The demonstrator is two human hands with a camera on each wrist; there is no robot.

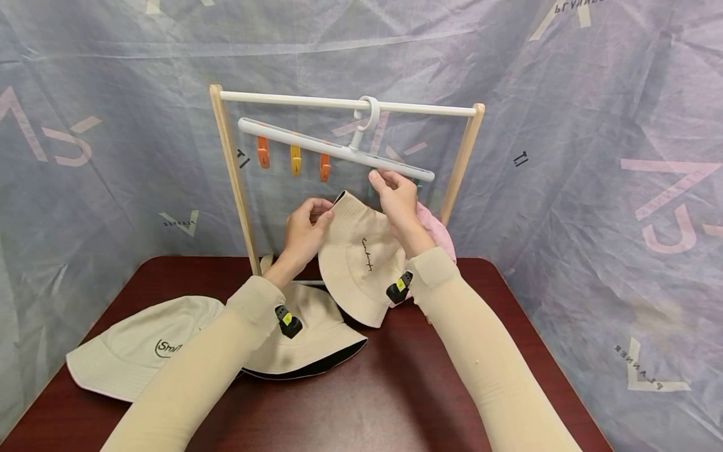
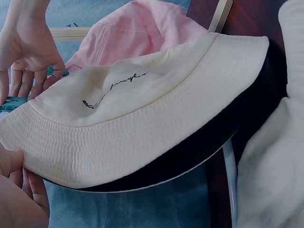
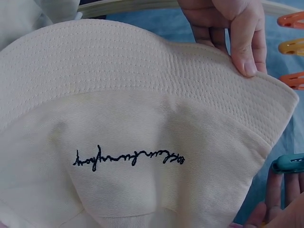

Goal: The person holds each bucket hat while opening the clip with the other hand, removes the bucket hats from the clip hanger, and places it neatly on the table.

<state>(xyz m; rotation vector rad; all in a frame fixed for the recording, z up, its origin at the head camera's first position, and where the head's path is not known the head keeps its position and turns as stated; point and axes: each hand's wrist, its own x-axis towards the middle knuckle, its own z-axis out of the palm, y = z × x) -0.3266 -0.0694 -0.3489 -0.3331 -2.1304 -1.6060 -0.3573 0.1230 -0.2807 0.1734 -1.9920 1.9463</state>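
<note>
My left hand (image 1: 307, 229) pinches the brim of a cream bucket hat (image 1: 353, 251) between thumb and fingers. Black script is stitched on its crown, and a black lining shows under the brim in the left wrist view. Up at the lower end of a white hanger (image 1: 299, 139), my right hand (image 1: 398, 198) pinches a teal clip (image 3: 290, 163), close beside the hat's edge. Behind the right forearm hangs a pink bucket hat (image 1: 437, 229), partly covered by the cream one. A second green clip (image 1: 418, 186) shows near its top.
The hanger tilts down to the right from the white rod (image 1: 294, 99) of a wooden-legged rack. Orange (image 1: 263, 152) and yellow (image 1: 296, 161) clips dangle from its left half. Another cream hat (image 1: 307, 314) and an off-white hat (image 1: 141, 339) lie on the dark red table (image 1: 367, 402).
</note>
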